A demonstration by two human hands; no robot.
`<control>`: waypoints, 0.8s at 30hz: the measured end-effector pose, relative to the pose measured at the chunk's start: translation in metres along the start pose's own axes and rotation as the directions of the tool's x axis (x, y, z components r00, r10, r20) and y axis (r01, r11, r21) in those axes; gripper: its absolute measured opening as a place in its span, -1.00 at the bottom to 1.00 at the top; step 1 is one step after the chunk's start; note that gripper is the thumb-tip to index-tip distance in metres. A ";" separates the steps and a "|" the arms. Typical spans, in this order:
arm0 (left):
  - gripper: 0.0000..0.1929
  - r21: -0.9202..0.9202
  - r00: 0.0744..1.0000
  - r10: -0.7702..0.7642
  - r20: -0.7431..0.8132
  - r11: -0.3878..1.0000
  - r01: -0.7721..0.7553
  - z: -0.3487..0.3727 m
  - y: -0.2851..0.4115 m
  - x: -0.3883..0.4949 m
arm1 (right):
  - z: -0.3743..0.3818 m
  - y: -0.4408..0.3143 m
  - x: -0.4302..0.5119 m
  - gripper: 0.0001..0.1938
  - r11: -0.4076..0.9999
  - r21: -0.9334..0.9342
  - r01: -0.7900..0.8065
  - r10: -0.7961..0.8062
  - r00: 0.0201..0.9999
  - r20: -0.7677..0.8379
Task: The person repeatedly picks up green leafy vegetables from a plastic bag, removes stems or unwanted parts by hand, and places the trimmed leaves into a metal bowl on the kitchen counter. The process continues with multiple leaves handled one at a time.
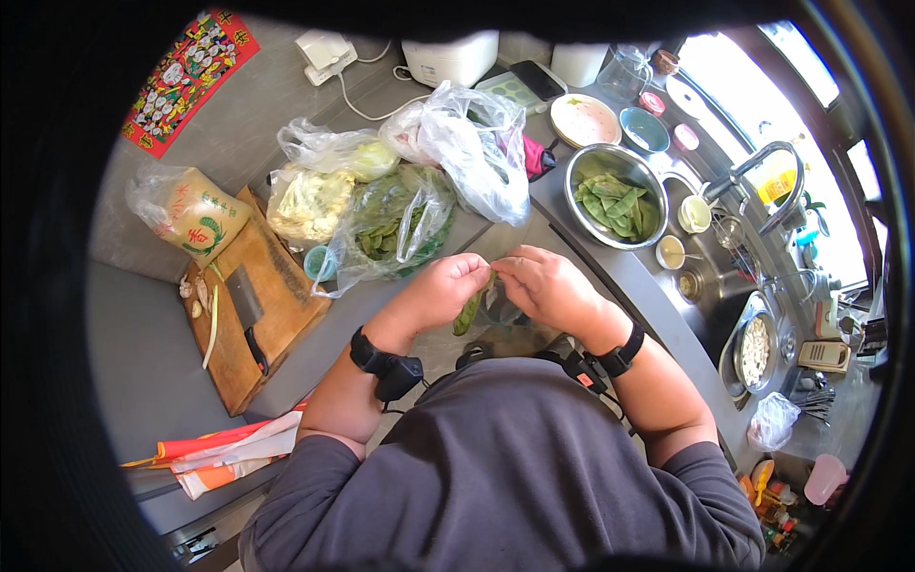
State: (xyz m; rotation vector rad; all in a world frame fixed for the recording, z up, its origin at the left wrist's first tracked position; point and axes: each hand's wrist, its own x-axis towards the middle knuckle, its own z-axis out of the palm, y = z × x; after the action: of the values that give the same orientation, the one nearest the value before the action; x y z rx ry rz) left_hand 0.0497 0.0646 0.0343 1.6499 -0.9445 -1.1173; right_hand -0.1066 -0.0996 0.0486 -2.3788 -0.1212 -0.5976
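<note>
My left hand (452,284) pinches a flat green bean pod (467,316), which hangs down below its fingers. The fingertips of my right hand (545,282) meet the left ones at the pod's upper end and pinch it there. Ahead and to the left, a clear plastic bag (418,243) holds many more flat pods. On the right-hand counter a stainless steel bowl (580,227) contains a heap of flat green pods (613,204). Below my hands something transparent, perhaps a bag, is partly hidden.
At left a wooden chopping board (286,286) carries a cleaver (244,293), with garlic (196,309) and a scallion (212,329) by its edge. Bagged cauliflower (311,204) stands behind. On the right are a sink (704,286), a faucet (743,171) and a pink-white plate (586,121).
</note>
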 end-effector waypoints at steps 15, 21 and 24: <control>-0.90 0.715 0.806 0.585 -0.089 0.601 -0.357 0.035 0.008 0.001 | 0.005 -0.005 -0.015 -0.88 0.839 0.200 -0.506 0.503 0.862 0.067; -0.92 0.704 0.800 0.596 -0.069 0.597 -0.385 0.042 0.010 -0.006 | 0.010 0.001 -0.024 -0.91 0.633 0.443 -0.635 0.650 0.747 0.142; -0.94 0.588 0.770 0.612 -0.183 0.696 -0.413 0.044 0.007 -0.003 | 0.019 0.009 -0.026 -0.93 0.388 0.695 -0.605 0.689 0.691 0.216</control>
State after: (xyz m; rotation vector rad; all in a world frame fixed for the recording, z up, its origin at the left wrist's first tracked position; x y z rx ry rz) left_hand 0.0063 0.0544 0.0338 1.7438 -1.4274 -0.1336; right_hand -0.1201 -0.0930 0.0188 -1.3921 0.5384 -0.1996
